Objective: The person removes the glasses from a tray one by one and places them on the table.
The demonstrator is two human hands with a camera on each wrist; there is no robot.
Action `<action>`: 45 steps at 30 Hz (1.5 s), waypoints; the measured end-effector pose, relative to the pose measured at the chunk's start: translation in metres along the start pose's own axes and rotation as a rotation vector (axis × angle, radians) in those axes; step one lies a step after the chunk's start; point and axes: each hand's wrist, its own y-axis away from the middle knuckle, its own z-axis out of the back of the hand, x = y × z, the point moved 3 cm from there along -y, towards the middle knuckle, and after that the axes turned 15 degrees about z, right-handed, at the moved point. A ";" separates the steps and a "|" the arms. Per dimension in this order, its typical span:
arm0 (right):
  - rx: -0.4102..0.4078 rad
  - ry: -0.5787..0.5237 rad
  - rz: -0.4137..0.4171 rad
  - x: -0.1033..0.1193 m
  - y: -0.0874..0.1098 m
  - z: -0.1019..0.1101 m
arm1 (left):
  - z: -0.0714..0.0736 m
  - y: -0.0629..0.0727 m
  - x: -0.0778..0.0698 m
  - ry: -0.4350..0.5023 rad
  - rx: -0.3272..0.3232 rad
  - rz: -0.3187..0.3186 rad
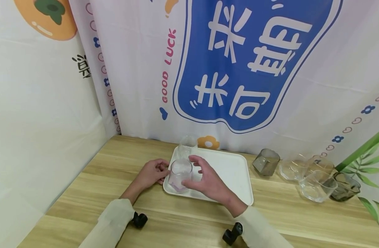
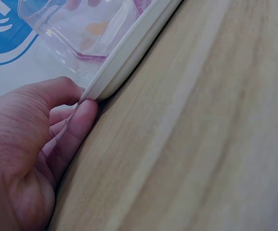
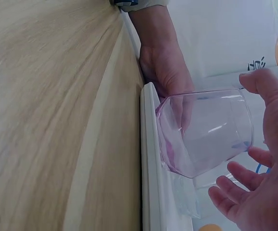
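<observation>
A pinkish clear drinking glass (image 1: 181, 175) stands upright on the left end of a white tray (image 1: 226, 167). My left hand (image 1: 152, 173) is at the tray's left edge; in the left wrist view its thumb and finger pinch the tray's rim (image 2: 115, 65). Around the right side of the pink glass, my right hand (image 1: 208, 177) is held with thumb and fingers spread apart. The right wrist view has that hand (image 3: 269, 178) beside the upper part of the glass (image 3: 206, 130), thumb close to its rim. Behind it on the tray stands another clear glass (image 1: 187, 144).
Right of the tray are a smoky grey glass (image 1: 266, 162), clear and amber-tinted glasses (image 1: 317, 188) set close together, and a dark glass (image 1: 346, 187). Green leaves (image 1: 367, 167) hang at the right edge. A printed curtain (image 1: 140, 69) borders the wooden table (image 1: 183, 220) behind.
</observation>
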 end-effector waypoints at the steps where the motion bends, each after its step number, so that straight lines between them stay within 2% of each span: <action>1: 0.007 -0.003 -0.005 0.000 -0.001 -0.002 | 0.000 0.000 0.000 0.000 0.001 -0.003; 8: 0.020 -0.036 -0.042 -0.003 -0.007 -0.011 | 0.001 0.001 -0.002 0.000 -0.001 -0.008; 22: -0.007 -0.112 -0.119 -0.011 -0.014 -0.024 | 0.000 0.002 -0.002 -0.005 0.008 -0.027; 33: -0.010 -0.096 -0.073 -0.012 -0.017 -0.027 | 0.001 0.000 -0.003 -0.006 0.007 -0.022; 39: -0.003 -0.081 -0.075 -0.011 -0.017 -0.027 | 0.001 0.000 -0.002 -0.005 0.011 -0.013; 45: -0.020 -0.080 -0.020 -0.010 -0.016 -0.028 | 0.001 0.002 -0.003 -0.004 0.004 0.003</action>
